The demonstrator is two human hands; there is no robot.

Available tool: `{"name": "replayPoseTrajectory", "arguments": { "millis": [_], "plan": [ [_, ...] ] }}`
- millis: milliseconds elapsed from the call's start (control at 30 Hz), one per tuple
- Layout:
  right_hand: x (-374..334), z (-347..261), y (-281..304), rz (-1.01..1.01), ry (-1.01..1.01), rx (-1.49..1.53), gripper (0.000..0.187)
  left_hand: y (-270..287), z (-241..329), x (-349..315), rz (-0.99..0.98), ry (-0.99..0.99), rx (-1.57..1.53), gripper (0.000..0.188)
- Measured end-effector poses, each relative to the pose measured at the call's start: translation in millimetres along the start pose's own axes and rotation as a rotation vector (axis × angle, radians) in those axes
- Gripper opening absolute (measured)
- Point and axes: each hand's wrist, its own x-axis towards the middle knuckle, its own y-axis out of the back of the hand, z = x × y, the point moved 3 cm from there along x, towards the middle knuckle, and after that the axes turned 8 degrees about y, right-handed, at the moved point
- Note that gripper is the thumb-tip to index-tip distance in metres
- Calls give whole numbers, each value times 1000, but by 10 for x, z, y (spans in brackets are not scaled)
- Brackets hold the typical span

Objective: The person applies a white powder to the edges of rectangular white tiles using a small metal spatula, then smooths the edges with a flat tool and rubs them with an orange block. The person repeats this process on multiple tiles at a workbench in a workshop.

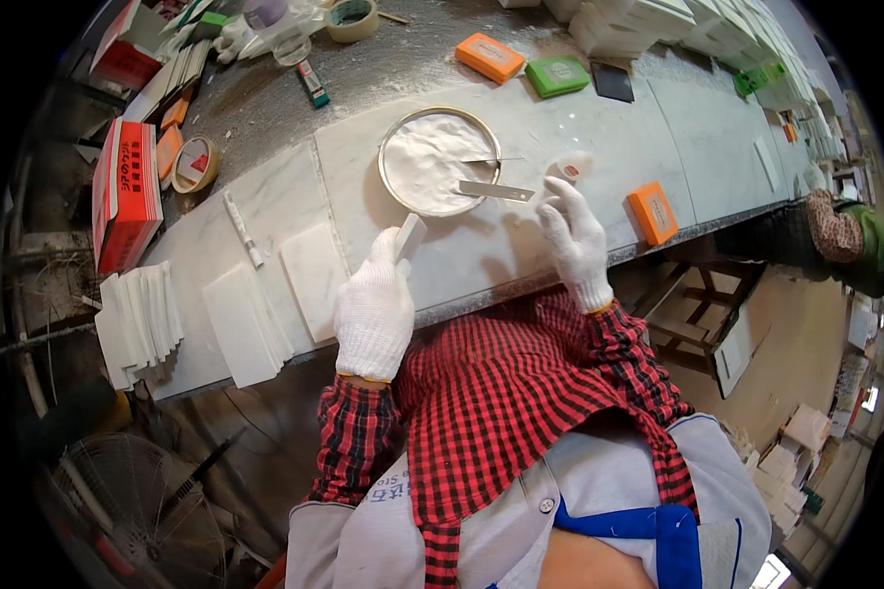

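The left hand (pixel 373 312) grips a small white tile (pixel 410 237) upright near the bench edge (pixel 481 294); the right hand (pixel 575 240) hovers unclenched by the scraper (pixel 496 190) lying across the powder bowl (pixel 439 161) — a nudge likely tips it, spilling powder.

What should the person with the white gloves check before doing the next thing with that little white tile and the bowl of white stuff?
1. Left hand grips the small tile: ok, fingers wrap its lower end.
2. Right hand is free: ok, open and holding nothing, just below the scraper.
3. Scraper within reach: ok, it lies across the bowl's rim.
4. Bowl has white paste: ok, well filled.
5. Both gloves on: ok.
6. Tile face clean: cannot tell, too small to see.
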Motion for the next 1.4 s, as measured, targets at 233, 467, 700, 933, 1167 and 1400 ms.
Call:
{"name": "replayPoseTrajectory", "arguments": {
  "millis": [233,467,700,933,1167,1400],
  "plan": [
    [63,-115,-355,-72,-130,91,42,40,44,29,-33,-37,37,38],
    [214,-102,-443,-10,-324,263,32,106,110,95,-108,1,-62,38],
    [317,-50,-334,-49,-341,335,24,136,161,118,-71,20,-72,39],
    [537,-340,-135,-100,-374,463,21,229,404,83,-99,114,-53,37],
    [685,-658,-15,-162,-273,488,19,221,567,223,-44,99,64,40],
    [741,-668,-67,-176,-35,452,18,174,746,325,-75,98,210,41]
  ]
}}
